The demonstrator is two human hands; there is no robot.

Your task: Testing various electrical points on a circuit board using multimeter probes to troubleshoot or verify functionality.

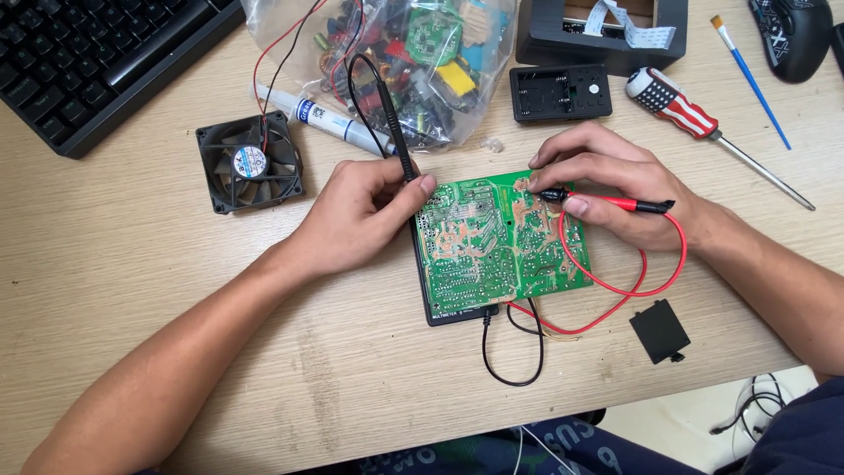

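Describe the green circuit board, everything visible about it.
The green circuit board lies flat, solder side up, with pale copper traces and silvery joints. It rests on a black multimeter on the wooden table. The left hand touches its left edge with a black probe; the right hand presses a red probe near its top.

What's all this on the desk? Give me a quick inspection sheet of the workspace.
Surface: pale wooden desk.
Job's things: green circuit board lying on a black meter.
Clutter: fan, bag of parts, screwdriver, paintbrush, keyboard, battery holder.
Grips: left hand holds black probe; right hand presses red probe to board.
Cables: red lead, black lead.
Surroundings: nothing seen.
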